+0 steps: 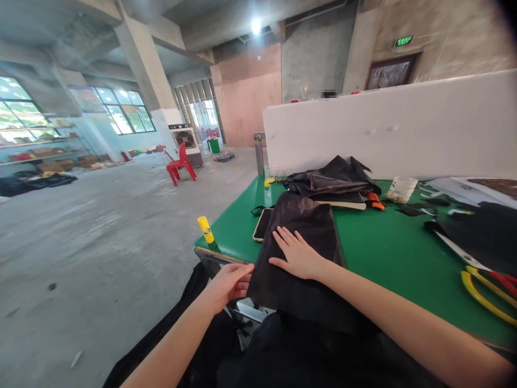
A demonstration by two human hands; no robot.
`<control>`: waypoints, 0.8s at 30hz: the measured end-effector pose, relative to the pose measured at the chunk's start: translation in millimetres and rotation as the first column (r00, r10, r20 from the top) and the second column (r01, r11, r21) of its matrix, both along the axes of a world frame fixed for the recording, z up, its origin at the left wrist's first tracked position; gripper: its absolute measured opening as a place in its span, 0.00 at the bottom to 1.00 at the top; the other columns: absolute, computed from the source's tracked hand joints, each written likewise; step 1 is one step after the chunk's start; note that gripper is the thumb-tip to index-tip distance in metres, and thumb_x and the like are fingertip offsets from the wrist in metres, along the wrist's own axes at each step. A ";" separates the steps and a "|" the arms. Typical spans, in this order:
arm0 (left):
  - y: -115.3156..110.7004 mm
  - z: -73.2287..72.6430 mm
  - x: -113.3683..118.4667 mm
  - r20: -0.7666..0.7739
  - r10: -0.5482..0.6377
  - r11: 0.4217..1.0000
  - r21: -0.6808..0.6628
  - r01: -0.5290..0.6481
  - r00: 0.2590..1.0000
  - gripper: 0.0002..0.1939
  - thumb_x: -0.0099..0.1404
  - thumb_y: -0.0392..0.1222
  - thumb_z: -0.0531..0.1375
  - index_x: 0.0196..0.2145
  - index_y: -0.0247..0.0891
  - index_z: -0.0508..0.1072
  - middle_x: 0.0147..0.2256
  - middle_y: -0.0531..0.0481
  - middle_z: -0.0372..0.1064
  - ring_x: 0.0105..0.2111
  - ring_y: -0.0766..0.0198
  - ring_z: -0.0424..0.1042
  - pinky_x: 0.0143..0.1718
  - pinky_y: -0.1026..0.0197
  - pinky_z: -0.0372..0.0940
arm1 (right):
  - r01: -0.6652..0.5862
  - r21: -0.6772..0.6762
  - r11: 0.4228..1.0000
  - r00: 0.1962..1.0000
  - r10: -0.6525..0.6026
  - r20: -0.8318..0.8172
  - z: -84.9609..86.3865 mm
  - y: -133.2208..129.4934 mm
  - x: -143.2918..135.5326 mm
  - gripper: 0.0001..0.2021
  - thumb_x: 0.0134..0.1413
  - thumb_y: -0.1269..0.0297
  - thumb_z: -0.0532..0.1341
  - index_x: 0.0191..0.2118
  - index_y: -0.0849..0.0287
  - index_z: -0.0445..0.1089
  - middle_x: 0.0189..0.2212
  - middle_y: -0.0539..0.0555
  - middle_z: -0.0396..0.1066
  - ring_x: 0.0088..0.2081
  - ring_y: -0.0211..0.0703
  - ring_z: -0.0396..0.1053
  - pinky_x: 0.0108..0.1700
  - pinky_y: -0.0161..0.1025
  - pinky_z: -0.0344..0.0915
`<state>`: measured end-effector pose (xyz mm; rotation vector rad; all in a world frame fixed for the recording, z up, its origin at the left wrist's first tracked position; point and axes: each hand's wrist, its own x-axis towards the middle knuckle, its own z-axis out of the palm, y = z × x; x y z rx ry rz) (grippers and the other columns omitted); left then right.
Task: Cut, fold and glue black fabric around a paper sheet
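Note:
A black sheet of thin material [311, 226] lies over the front of the green table [363, 248], its near end reaching the table's edge. My right hand [297, 254] rests flat on it with the fingers spread. At its left edge my left hand [236, 280] has its thumb and curled fingers closed on the black material. Partly under the sheet's left side is a phone [262, 225] in a light case. A yellow glue stick [205, 229] stands upright at the table's left corner.
Crumpled black material [331, 178] lies at the back, beside an orange cutter [375, 201] and a clear cup [402, 189]. Scissors with yellow and red handles [480, 275] lie at the right. A white panel [383, 129] stands behind. A red chair [181, 164] is on the floor.

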<state>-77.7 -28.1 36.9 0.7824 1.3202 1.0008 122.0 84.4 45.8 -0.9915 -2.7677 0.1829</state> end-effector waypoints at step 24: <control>-2.7 -10.9 113.4 -0.069 -0.030 0.982 0.184 0.042 0.997 0.18 0.46 0.51 0.67 0.29 0.34 0.70 0.25 0.50 0.72 0.25 0.64 0.70 0.27 0.65 0.62 | -0.130 0.019 0.991 0.992 0.130 0.006 2.4 -18.5 92.0 0.36 0.58 0.42 0.43 0.64 0.60 0.40 0.64 0.59 0.39 0.64 0.48 0.35 0.62 0.54 0.37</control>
